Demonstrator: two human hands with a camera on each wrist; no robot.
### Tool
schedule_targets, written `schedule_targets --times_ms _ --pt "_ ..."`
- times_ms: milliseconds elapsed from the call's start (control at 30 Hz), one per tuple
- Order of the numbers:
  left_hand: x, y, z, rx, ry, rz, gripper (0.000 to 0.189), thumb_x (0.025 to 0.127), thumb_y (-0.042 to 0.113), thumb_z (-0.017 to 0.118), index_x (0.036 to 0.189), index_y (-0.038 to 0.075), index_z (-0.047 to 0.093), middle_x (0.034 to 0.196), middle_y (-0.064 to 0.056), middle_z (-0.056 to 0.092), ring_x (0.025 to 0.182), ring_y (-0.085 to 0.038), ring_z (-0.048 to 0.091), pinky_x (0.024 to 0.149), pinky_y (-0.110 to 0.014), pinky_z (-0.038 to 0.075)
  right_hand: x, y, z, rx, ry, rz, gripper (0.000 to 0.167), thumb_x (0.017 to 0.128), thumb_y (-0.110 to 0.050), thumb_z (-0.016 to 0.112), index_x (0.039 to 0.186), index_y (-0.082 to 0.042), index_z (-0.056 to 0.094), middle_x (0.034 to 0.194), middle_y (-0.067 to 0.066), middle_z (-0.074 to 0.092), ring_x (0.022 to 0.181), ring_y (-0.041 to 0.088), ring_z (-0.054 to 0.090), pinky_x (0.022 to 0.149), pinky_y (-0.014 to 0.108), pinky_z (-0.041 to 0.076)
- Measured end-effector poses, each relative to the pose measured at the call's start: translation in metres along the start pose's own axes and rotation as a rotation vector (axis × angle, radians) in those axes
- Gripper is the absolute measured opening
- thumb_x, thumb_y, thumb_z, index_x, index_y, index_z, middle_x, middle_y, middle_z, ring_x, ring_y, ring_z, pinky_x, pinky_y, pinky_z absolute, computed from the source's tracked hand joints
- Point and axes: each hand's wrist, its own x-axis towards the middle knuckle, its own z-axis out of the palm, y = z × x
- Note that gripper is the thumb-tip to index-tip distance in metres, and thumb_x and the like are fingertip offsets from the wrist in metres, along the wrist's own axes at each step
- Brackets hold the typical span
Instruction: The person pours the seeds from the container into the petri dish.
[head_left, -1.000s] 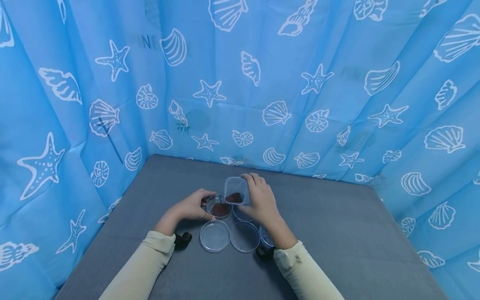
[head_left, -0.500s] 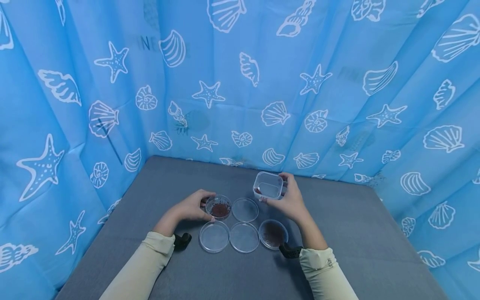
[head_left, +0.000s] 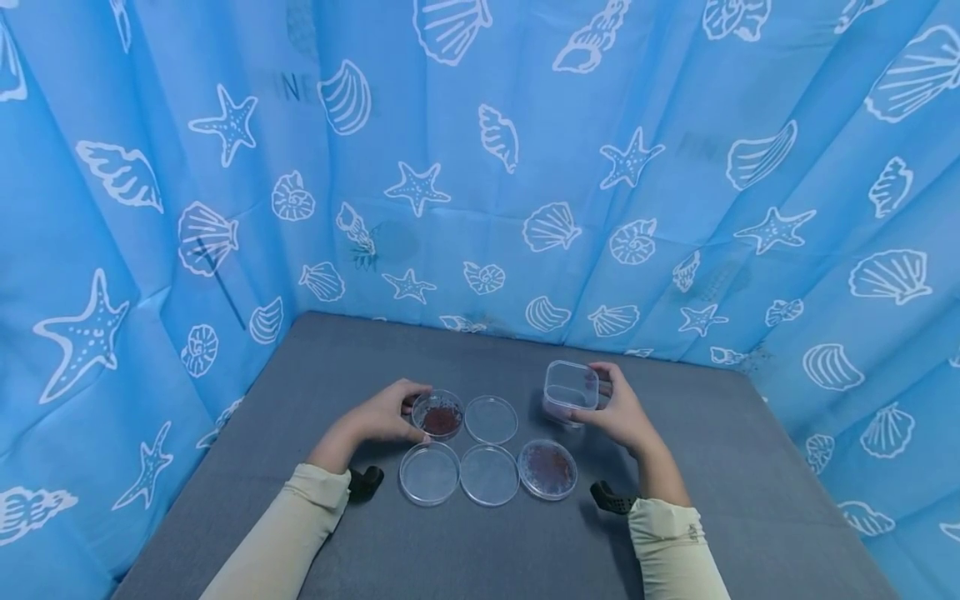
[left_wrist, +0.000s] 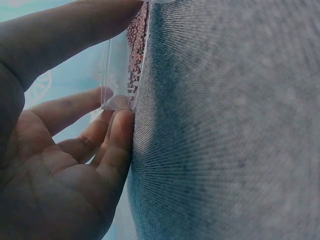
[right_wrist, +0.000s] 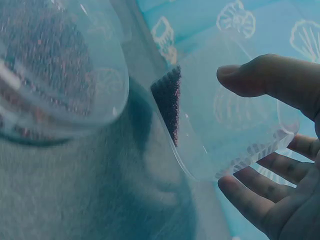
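Note:
My left hand (head_left: 381,412) holds the rim of a clear petri dish (head_left: 450,398) at the back left of the group. Reddish-brown granules (left_wrist: 136,52) cover part of its bottom; the left wrist view shows thumb and fingers on either side of its wall. My right hand (head_left: 618,414) grips a clear square plastic container (head_left: 572,382) close over the table, right of the dishes. In the right wrist view the container is tilted, with a small heap of dark granules (right_wrist: 169,105) in one corner. A petri dish (head_left: 547,471) with a layer of granules lies in front of it.
Three bare petri dishes or lids lie flat among the others: one at the back (head_left: 491,419), and two in front, left (head_left: 429,473) and middle (head_left: 489,475). A grey cloth (head_left: 712,467) covers the table. A blue shell-patterned curtain (head_left: 480,167) stands behind it.
My right hand has carried the square container away from above the left dish, rightward and then down toward the table, uncovering the front right dish. The left hand has stayed on its dish.

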Motion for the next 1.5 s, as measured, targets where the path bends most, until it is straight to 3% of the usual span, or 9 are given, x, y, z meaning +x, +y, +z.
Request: schedule_targets --times_ms 267,600,833,967,1133,1233,1400,1500 --pt "0.000 -0.002 0.000 0.003 0.004 -0.001 0.091 0.078 0.016 0.096 0.155 0.000 0.050 0.145 -0.020 0.054 0.130 -0.037 0.060 0.108 -0.049 0.056 0.000 0.015 -0.003 0.021 -0.007 0.053 0.093 0.087 -0.014 0.088 0.160 -0.002 0.031 0.160 0.028 0.037 0.148 0.053 0.041 0.110 0.059 0.051" --pt "0.001 -0.002 0.002 0.010 0.010 -0.012 0.091 0.077 0.016 0.096 0.155 0.000 0.051 0.145 -0.020 0.054 0.130 -0.039 0.060 0.107 -0.048 0.057 -0.001 0.024 -0.005 0.032 -0.024 0.062 0.095 0.088 -0.018 0.088 0.160 -0.002 0.029 0.159 0.029 0.038 0.146 0.054 0.044 0.104 0.051 0.053" --pt "0.002 -0.003 0.002 0.018 0.016 -0.012 0.091 0.077 0.016 0.096 0.154 0.001 0.051 0.144 -0.019 0.054 0.129 -0.036 0.060 0.109 -0.048 0.055 0.000 0.021 -0.006 -0.008 -0.037 0.056 0.107 0.087 -0.018 0.088 0.167 -0.007 0.018 0.164 0.032 0.030 0.149 0.056 0.036 0.111 0.063 0.048" --pt "0.002 -0.004 0.002 0.021 0.012 -0.010 0.090 0.077 0.016 0.096 0.154 0.001 0.051 0.143 -0.019 0.055 0.129 -0.035 0.060 0.108 -0.048 0.056 0.000 0.012 -0.003 -0.050 0.016 -0.015 0.110 0.086 -0.021 0.089 0.168 -0.009 0.017 0.164 0.032 0.029 0.151 0.055 0.032 0.117 0.070 0.039" --pt "0.003 -0.003 0.001 0.016 0.007 -0.007 0.089 0.078 0.016 0.096 0.154 0.001 0.051 0.145 -0.019 0.054 0.129 -0.035 0.060 0.109 -0.048 0.055 0.001 -0.006 0.011 -0.145 0.174 -0.207 0.094 0.083 -0.022 0.092 0.159 -0.006 0.041 0.153 0.025 0.044 0.143 0.046 0.041 0.116 0.068 0.036" --pt "0.003 -0.004 0.001 0.017 0.005 -0.009 0.090 0.079 0.016 0.095 0.155 0.001 0.051 0.145 -0.019 0.054 0.130 -0.036 0.059 0.109 -0.048 0.055 0.000 -0.021 0.022 -0.189 0.223 -0.308 0.082 0.081 -0.019 0.093 0.151 -0.007 0.053 0.147 0.021 0.051 0.138 0.043 0.045 0.112 0.066 0.038" --pt "0.003 -0.006 0.002 0.019 0.014 0.005 0.090 0.077 0.015 0.096 0.154 0.000 0.051 0.145 -0.021 0.054 0.130 -0.038 0.060 0.109 -0.049 0.055 -0.004 -0.048 0.046 -0.237 0.211 -0.415 0.070 0.079 -0.015 0.094 0.141 -0.006 0.062 0.139 0.017 0.057 0.133 0.039 0.051 0.109 0.064 0.044" --pt "0.004 -0.007 0.003 0.021 0.021 0.018 0.091 0.076 0.015 0.096 0.154 -0.001 0.051 0.144 -0.022 0.054 0.129 -0.038 0.060 0.109 -0.049 0.055 -0.006 -0.058 0.060 -0.249 0.163 -0.417 0.070 0.080 -0.018 0.094 0.142 -0.006 0.062 0.139 0.016 0.059 0.133 0.038 0.054 0.110 0.062 0.047"
